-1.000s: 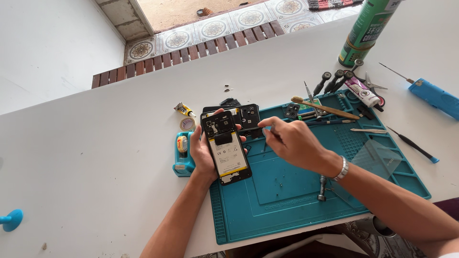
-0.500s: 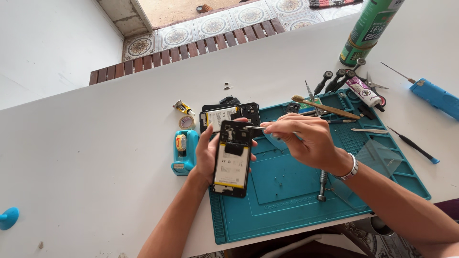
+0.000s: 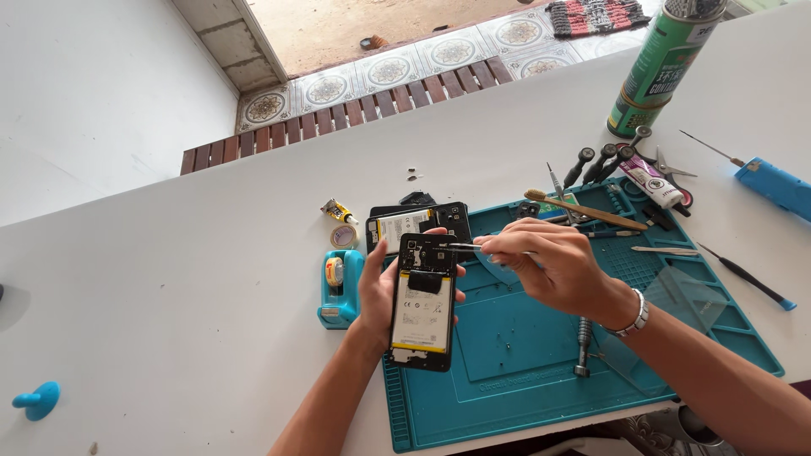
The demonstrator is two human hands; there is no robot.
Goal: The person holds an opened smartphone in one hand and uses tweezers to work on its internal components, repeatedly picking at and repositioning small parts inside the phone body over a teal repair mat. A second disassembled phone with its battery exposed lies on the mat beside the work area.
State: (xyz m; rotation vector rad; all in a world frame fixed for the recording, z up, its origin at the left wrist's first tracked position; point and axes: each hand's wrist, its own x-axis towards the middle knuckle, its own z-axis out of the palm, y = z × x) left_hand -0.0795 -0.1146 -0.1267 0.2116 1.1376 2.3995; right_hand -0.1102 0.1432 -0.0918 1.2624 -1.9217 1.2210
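Note:
My left hand (image 3: pixel 378 291) holds an opened black phone (image 3: pixel 422 304) upright above the teal work mat (image 3: pixel 541 371); its back is off and a pale battery shows. My right hand (image 3: pixel 549 268) pinches thin metal tweezers (image 3: pixel 463 247), whose tip touches the phone's upper part near the camera area. A second opened phone body (image 3: pixel 418 222) lies flat on the white table just behind the held one.
A teal tape dispenser (image 3: pixel 340 287) stands left of the hand. A screwdriver (image 3: pixel 581 346) lies on the mat. Tools, a brush (image 3: pixel 583 209), a glue tube (image 3: pixel 655 180), a green spray can (image 3: pixel 667 63) and a blue tool (image 3: pixel 773 187) crowd the back right. A blue suction cup (image 3: pixel 38 399) sits far left.
My left hand lifted the phone off the mat and tilted it upright. My right hand brought the tweezers to the phone's top end.

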